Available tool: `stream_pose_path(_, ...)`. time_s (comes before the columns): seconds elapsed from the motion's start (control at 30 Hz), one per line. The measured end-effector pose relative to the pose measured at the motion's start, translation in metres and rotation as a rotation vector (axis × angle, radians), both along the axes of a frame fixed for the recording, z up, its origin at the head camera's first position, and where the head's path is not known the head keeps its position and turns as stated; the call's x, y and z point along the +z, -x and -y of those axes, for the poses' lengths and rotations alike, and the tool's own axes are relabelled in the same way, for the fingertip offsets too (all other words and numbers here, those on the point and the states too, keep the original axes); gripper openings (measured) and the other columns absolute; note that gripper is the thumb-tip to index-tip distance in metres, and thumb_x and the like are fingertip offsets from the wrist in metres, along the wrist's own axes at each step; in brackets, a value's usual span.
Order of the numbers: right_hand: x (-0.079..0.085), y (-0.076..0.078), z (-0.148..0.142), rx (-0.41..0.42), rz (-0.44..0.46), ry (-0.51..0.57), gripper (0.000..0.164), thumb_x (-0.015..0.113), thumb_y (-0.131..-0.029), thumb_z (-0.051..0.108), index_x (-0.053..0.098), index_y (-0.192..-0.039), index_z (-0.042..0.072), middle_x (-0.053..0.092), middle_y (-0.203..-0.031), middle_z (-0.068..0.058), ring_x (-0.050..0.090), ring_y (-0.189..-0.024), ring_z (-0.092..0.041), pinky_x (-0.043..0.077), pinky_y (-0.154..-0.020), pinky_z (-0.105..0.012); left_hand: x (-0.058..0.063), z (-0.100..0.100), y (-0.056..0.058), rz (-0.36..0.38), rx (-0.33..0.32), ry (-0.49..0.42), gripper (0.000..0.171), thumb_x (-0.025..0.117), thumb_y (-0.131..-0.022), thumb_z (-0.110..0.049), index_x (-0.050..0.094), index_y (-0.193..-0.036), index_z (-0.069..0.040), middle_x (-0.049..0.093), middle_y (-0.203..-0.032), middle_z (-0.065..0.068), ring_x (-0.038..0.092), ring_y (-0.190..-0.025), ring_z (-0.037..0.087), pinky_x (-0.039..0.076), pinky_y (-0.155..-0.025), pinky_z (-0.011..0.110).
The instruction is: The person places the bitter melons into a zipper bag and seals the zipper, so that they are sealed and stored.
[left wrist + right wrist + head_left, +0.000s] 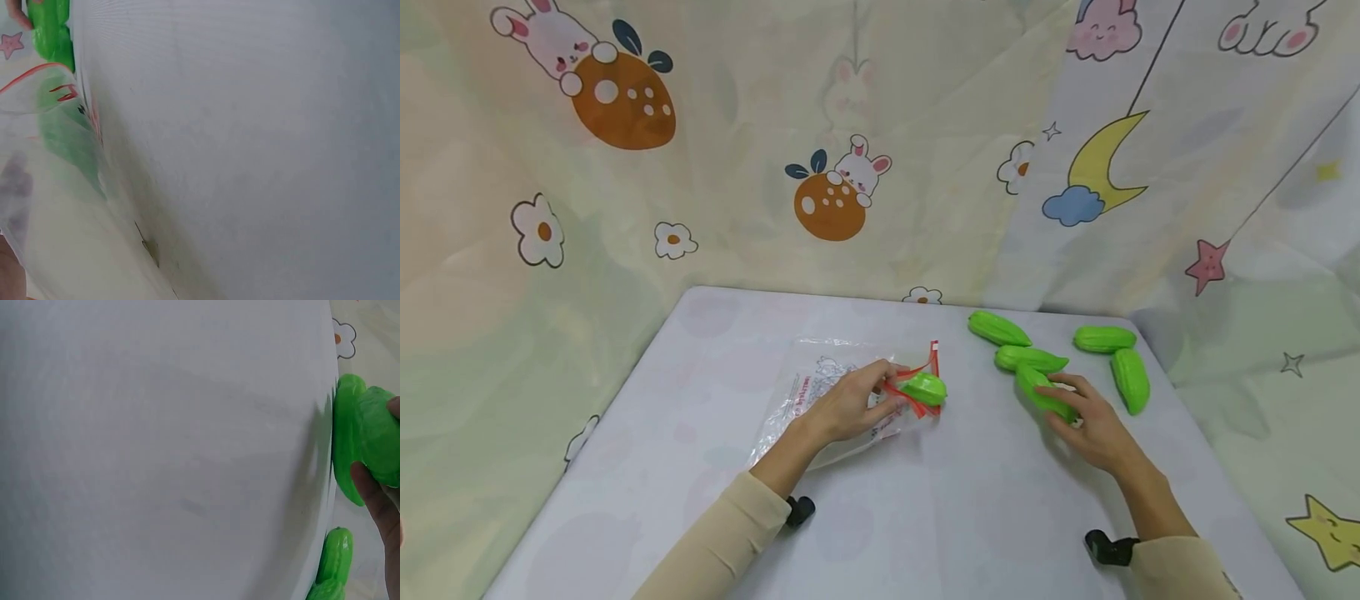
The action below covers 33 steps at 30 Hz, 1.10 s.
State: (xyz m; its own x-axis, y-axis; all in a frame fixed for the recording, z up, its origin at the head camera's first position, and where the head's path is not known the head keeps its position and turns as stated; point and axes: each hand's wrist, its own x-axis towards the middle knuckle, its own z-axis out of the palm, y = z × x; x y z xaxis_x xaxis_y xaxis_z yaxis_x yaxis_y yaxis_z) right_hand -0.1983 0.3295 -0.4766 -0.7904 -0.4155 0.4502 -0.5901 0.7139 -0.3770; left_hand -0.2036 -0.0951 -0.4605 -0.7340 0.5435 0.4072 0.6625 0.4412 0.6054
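Note:
My left hand [853, 404] pinches a clear zip bag [786, 421] near its red-edged mouth, which gapes to the right. One green toy cucumber [925, 388] is in that mouth; the left wrist view shows its green [59, 125] through the cloudy plastic. Further right, my right hand [1097, 433] grips another green cucumber [1036, 386] between thumb and fingers, tilted, as the right wrist view also shows [378, 434]. Just behind it lie two more cucumbers, a middle one [1032, 359] and a farther one [998, 328].
Toward the table's right edge lie two other cucumbers, one crosswise [1105, 338] and one lengthwise [1131, 381]. The pale table [970, 508] meets a hanging printed cloth [925, 208] at its back. Black devices sit by the left wrist [801, 510] and right wrist [1108, 550].

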Motion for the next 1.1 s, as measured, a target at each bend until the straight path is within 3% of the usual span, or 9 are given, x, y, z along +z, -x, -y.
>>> stream_pose_path(0.13, -0.001, 0.002, 0.004, -0.008, -0.003, -0.004, 0.05, 0.08, -0.084, 0.001, 0.068, -0.131, 0.011, 0.053, -0.139, -0.017, 0.055, -0.12, -0.035, 0.046, -0.081, -0.021, 0.001, 0.0, -0.001, 0.008, -0.004, -0.007, 0.029, 0.073, -0.097, -0.02, 0.057, -0.119, -0.009, 0.067, -0.115, 0.001, 0.059, -0.092, 0.018, 0.058, -0.081, 0.043)
stream_pose_path(0.33, -0.001, 0.001, 0.011, -0.011, 0.03, 0.03, 0.067, 0.086, -0.077, 0.001, 0.062, -0.139, 0.009, 0.049, -0.14, -0.019, 0.054, -0.121, -0.038, 0.059, -0.076, -0.045, 0.001, 0.002, -0.002, -0.002, 0.004, 0.011, 0.029, 0.073, -0.098, -0.021, 0.057, -0.118, -0.008, 0.063, -0.107, -0.004, 0.06, -0.092, 0.021, 0.057, -0.08, 0.041)
stream_pose_path(0.43, -0.001, 0.001, 0.014, -0.004, 0.043, 0.048, 0.072, 0.085, -0.076, -0.004, 0.059, -0.142, 0.008, 0.048, -0.14, -0.021, 0.053, -0.122, -0.039, 0.061, -0.074, -0.051, 0.001, 0.004, -0.002, -0.002, 0.009, 0.019, 0.029, 0.072, -0.098, -0.023, 0.057, -0.118, -0.007, 0.063, -0.107, -0.005, 0.061, -0.093, 0.021, 0.058, -0.081, 0.041)
stream_pose_path(0.63, 0.0, 0.004, 0.022, 0.006, 0.034, 0.071, 0.075, 0.085, -0.076, -0.006, 0.056, -0.144, 0.006, 0.049, -0.14, -0.02, 0.053, -0.124, -0.037, 0.062, -0.073, -0.045, 0.002, 0.004, -0.003, 0.005, 0.009, 0.024, 0.03, 0.071, -0.099, -0.025, 0.057, -0.117, -0.006, 0.068, -0.117, 0.003, 0.064, -0.097, 0.016, 0.059, -0.084, 0.041)
stream_pose_path(0.97, -0.007, 0.007, 0.036, 0.033, 0.073, 0.11, 0.072, 0.084, -0.082, 0.001, 0.054, -0.147, 0.011, 0.055, -0.139, -0.01, 0.052, -0.125, -0.017, 0.061, -0.076, -0.035, 0.0, 0.005, -0.003, -0.013, 0.013, 0.013, 0.028, 0.072, -0.098, -0.023, 0.057, -0.117, -0.007, 0.064, -0.106, -0.004, 0.064, -0.092, 0.025, 0.058, -0.079, 0.042)
stream_pose_path(1.1, -0.006, 0.008, 0.042, 0.055, 0.091, 0.108, 0.072, 0.084, -0.082, 0.003, 0.054, -0.147, 0.01, 0.058, -0.14, -0.011, 0.056, -0.123, -0.021, 0.061, -0.078, -0.032, 0.0, 0.005, -0.003, -0.021, 0.016, 0.018, 0.029, 0.072, -0.098, -0.023, 0.057, -0.117, -0.007, 0.062, -0.105, -0.005, 0.063, -0.091, 0.024, 0.058, -0.078, 0.042)
